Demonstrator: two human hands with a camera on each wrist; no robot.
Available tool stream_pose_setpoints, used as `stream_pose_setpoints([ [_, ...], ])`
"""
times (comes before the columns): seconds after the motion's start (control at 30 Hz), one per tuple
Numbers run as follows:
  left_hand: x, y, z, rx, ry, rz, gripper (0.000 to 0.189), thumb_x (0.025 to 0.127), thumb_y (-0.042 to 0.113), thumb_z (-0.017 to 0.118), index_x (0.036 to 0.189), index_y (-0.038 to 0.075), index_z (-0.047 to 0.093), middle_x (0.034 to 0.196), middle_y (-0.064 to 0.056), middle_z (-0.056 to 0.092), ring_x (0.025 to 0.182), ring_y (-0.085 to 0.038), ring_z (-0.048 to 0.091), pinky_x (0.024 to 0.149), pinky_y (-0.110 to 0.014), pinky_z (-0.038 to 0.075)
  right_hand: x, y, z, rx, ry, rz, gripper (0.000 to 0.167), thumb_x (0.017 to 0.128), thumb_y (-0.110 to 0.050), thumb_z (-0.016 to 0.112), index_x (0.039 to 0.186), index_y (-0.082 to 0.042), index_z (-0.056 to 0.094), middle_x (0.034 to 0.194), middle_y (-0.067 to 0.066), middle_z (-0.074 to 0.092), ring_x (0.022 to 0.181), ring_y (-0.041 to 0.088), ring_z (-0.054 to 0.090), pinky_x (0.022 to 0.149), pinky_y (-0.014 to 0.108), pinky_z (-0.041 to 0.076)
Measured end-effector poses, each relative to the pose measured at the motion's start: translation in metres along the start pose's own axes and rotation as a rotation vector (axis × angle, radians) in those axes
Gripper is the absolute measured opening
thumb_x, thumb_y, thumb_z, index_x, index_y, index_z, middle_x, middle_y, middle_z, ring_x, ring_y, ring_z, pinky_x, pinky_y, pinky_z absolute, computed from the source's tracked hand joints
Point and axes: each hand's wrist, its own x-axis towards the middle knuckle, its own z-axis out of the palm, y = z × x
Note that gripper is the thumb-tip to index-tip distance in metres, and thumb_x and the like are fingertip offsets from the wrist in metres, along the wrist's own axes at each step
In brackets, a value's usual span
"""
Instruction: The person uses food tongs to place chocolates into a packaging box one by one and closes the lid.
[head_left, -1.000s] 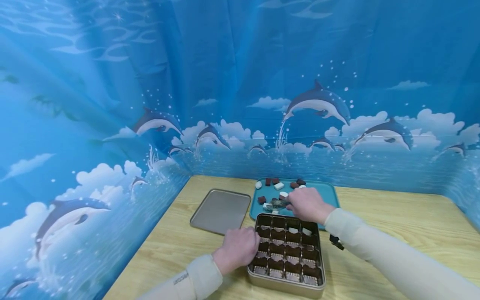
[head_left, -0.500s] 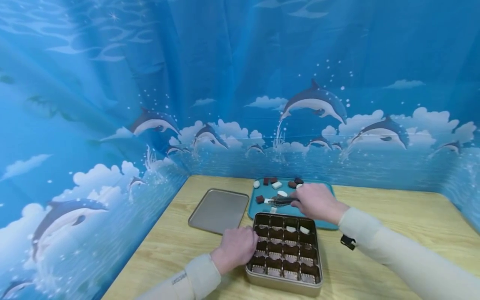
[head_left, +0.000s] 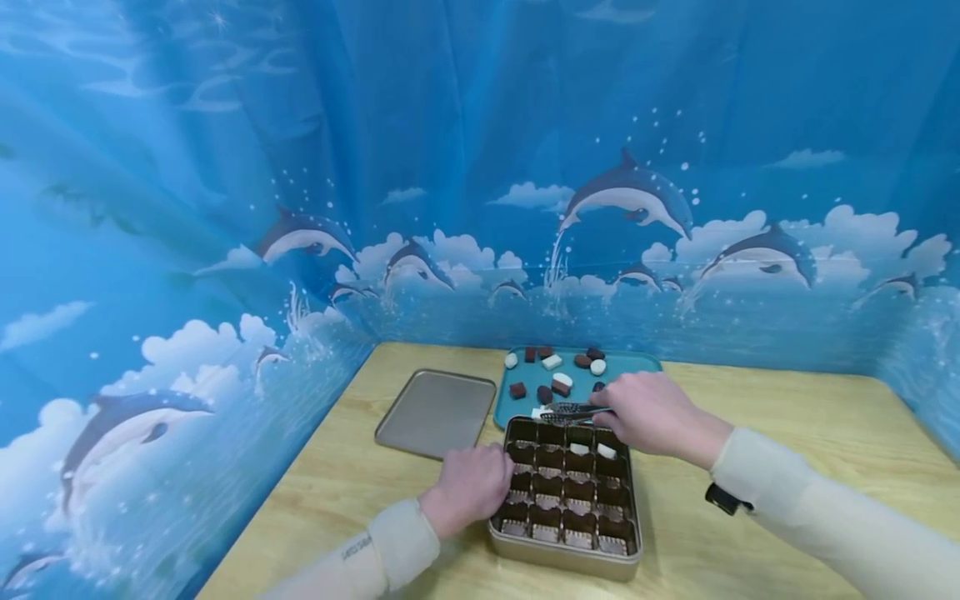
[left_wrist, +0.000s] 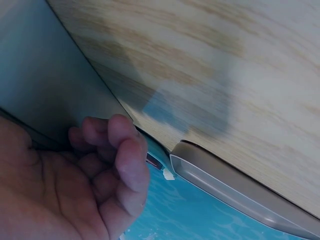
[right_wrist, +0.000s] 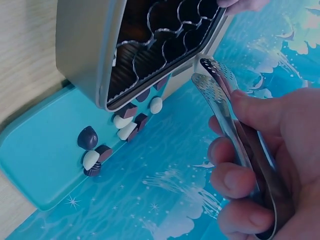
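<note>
My right hand (head_left: 660,417) holds metal tongs (head_left: 573,412) with perforated tips, low over the tin's far edge. A white chocolate piece (head_left: 537,412) shows at the tips; whether they pinch it is hard to tell. My left hand (head_left: 471,485) grips the left rim of the square tin (head_left: 562,550), its fingers (left_wrist: 131,160) curled in the left wrist view. Inside the tin is a brown divided insert, with white pieces (head_left: 606,451) in two back-row compartments. Behind the tin, a teal tray (head_left: 633,362) bears several dark, brown and white chocolates (head_left: 561,385).
The tin's flat grey lid (head_left: 437,412) lies on the wooden table (head_left: 772,450), left of the tray. A blue dolphin-print curtain (head_left: 480,167) rises behind the table and along its left side. A black strap (head_left: 723,498) hangs under the right wrist.
My right hand has drawn the tongs back from the tray toward the tin, and the white piece at their tips has come nearer the tin. My left hand stays at the tin.
</note>
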Motion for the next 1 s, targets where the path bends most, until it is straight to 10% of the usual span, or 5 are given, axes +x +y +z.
stream_pose_setpoints([
  [1.0, 0.002, 0.002, -0.005, 0.028, -0.046, -0.013, 0.039, 0.107, 0.032, 0.04, 0.077, 0.013, 0.056, 0.066, -0.001, 0.052, 0.058, -0.021, 0.056, 0.052, -0.039, 0.05, 0.012, 0.018, 0.018, 0.063, -0.028, 0.095, 0.032, 0.095, -0.027, 0.071, 0.118, -0.006, 0.074, 0.078, 0.004, 0.075, 0.035, 0.006, 0.033, 0.038, 0.021, 0.018],
])
